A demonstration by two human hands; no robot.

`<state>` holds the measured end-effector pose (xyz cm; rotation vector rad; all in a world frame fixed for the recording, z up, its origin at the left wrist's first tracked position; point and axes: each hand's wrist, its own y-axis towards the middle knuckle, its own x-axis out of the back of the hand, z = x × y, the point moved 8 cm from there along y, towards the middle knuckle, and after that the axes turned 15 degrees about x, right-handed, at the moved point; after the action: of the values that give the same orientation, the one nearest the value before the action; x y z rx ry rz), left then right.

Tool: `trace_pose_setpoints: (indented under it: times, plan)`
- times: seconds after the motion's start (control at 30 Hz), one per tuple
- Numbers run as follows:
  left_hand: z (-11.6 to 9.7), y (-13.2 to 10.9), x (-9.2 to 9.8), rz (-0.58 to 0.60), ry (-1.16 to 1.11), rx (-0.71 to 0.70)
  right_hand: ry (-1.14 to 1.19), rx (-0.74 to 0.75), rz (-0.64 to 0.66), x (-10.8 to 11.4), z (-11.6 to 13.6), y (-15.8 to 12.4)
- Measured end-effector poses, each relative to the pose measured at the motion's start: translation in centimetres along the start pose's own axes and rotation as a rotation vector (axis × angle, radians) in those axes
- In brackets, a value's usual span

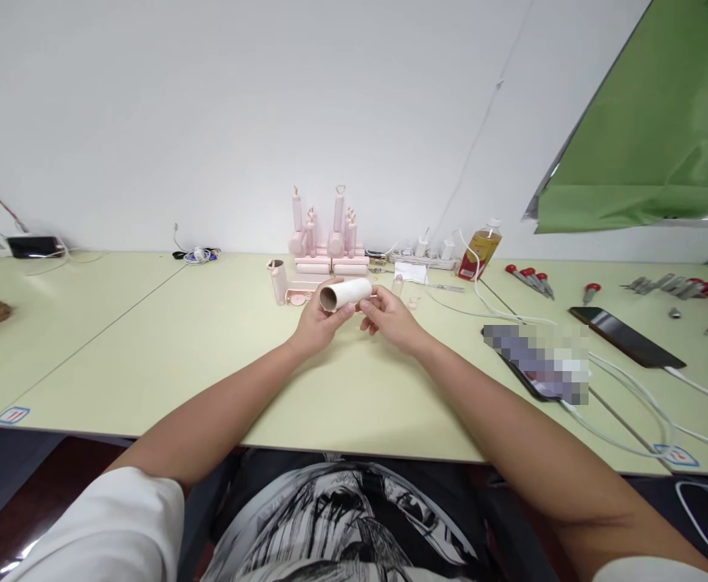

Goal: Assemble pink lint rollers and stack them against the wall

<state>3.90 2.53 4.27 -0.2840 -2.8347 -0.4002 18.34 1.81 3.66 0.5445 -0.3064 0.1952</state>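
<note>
Fingers (340,315) of our left hand (314,327) wrap around the white tube (352,291), holding it sideways above the counter (233,323), its hollow end facing left. Our right hand (395,317) is at the other end, fingers curled; we cannot tell whether they grip it. Just behind, a pink cylinder (278,284) and upright pink pieces (338,218) stand between us and the wall (238,121). Rightward, white cables (702,391) run by a black phone (626,335), with a bottle (480,252) and red-ended tools (529,279) farther back.
</note>
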Motion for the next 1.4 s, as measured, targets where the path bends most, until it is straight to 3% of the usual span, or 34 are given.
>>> trace_pose_setpoints:
  times: [0.17, 0.3, 0.4, 0.57, 0.8, 0.97, 1.1, 1.4]
  plan:
    - [0.4, 0.8, 3.4, -0.219, -0.097, -0.007, -0.504, 0.054, 0.205, -0.4, -2.0, -0.4]
    - [1.1, 1.1, 3.9, -0.245, -0.03, 0.01, -0.674, 0.019, 0.341, -0.7, -2.7, -0.4]
    - [0.9, 0.8, 3.1, -0.195, 0.094, 0.021, -0.676, -0.006, 0.345, -0.8, -2.4, -0.8]
    - [0.6, 0.2, 1.1, -0.011, 0.25, 0.056, -0.724, 0.055, 0.258, -0.2, -1.7, -1.2]
    - [0.8, -0.5, -0.6, 0.215, 0.403, 0.112, -0.792, 0.069, 0.463, -1.3, -2.1, -1.4]
    - [1.3, -0.3, -0.4, 0.233, 0.443, 0.156, -0.762, 0.125, 0.407, -1.6, -1.4, -1.2]
    - [1.8, 0.1, -0.2, 0.23, 0.458, 0.145, -0.747, 0.139, 0.446, -2.3, -1.4, -1.2]
    - [1.9, -0.1, -0.6, 0.278, 0.525, 0.115, -0.745, 0.098, 0.347, -0.7, -1.2, -1.3]
